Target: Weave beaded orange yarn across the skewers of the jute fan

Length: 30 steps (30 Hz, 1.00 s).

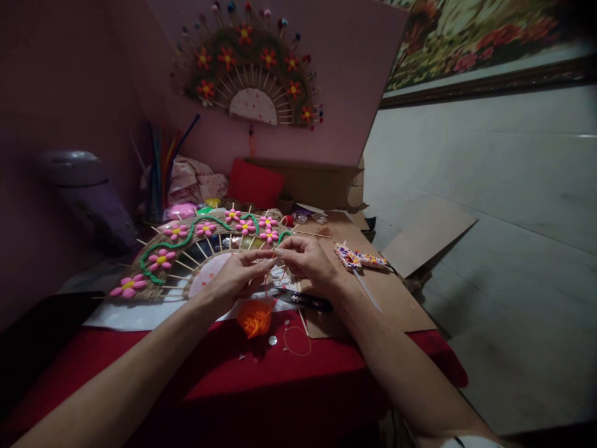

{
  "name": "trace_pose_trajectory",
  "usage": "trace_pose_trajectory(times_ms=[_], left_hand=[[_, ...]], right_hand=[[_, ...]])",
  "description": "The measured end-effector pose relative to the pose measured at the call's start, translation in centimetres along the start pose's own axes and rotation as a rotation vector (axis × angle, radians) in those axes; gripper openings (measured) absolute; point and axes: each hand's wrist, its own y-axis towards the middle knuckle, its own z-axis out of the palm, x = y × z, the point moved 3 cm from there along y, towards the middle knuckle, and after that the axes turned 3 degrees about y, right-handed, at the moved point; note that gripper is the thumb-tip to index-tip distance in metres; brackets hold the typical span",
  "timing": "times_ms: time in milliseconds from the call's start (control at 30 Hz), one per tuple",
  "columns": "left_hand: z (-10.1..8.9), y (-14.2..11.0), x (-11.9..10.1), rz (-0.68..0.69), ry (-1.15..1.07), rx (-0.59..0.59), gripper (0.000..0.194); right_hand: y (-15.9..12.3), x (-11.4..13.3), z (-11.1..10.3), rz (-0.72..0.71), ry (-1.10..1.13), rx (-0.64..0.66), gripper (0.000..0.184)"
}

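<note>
In the middle of the head view, my left hand (242,272) and my right hand (306,258) meet fingertip to fingertip. Both are closed in a pinch on a thin orange thread (267,285), part of which hangs below the fingers. Under my left hand lies a crinkled orange bundle (255,318). Black-handled thread snips (305,300) rest beneath my right hand. Behind my hands stretches a half-round fan of twine and sticks (190,252), decorated with pink flowers and a green wavy strip. My right hand and wrist cover its right end.
A patterned glue gun (359,256) lies on the cardboard sheet (392,305) at right. A rubber band (297,342) and small bits are on the red cloth (209,367). A finished-looking fan (254,106) leans at the back; a purple container (88,193) stands left.
</note>
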Motion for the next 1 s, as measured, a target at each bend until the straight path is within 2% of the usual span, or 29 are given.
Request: trace_pose_trajectory(times_ms=[100,200,333,433,500,600,667,767,1000], left_hand=[[0.09,-0.03,0.09,0.007,-0.012,0.016,0.021],[-0.15,0.01,0.26,0.006,-0.014,-0.008,0.025],[-0.44,0.03,0.31,0.007,-0.074,-0.103,0.021],[-0.46,-0.08,0.06,0.021,-0.100,-0.188,0.026],[-0.22,-0.15,-0.13,0.032,-0.124,-0.144,0.026],[0.30,-0.23,-0.13,0.012,-0.180,0.039,0.023],[0.40,-0.25,0.02,-0.007,-0.209,0.113,0.021],[0.21,-0.15,0.24,-0.018,-0.234,0.123,0.016],[-0.51,0.04,0.14,0.029,-0.236,0.040,0.015]], right_hand=[[0.10,-0.05,-0.04,-0.017,0.001,-0.017,0.023],[0.19,0.00,-0.24,-0.033,0.002,-0.057,0.025],[0.12,0.16,-0.15,-0.036,-0.005,-0.038,0.024],[0.06,0.12,0.04,-0.027,-0.005,-0.013,0.024],[0.06,0.06,0.08,-0.033,-0.003,-0.011,0.024],[0.08,0.01,0.01,-0.039,-0.014,-0.021,0.024],[0.08,0.04,-0.05,-0.039,-0.029,-0.027,0.023],[0.05,0.15,-0.08,-0.045,-0.035,-0.030,0.024],[0.06,0.22,-0.22,-0.082,-0.073,-0.049,0.022]])
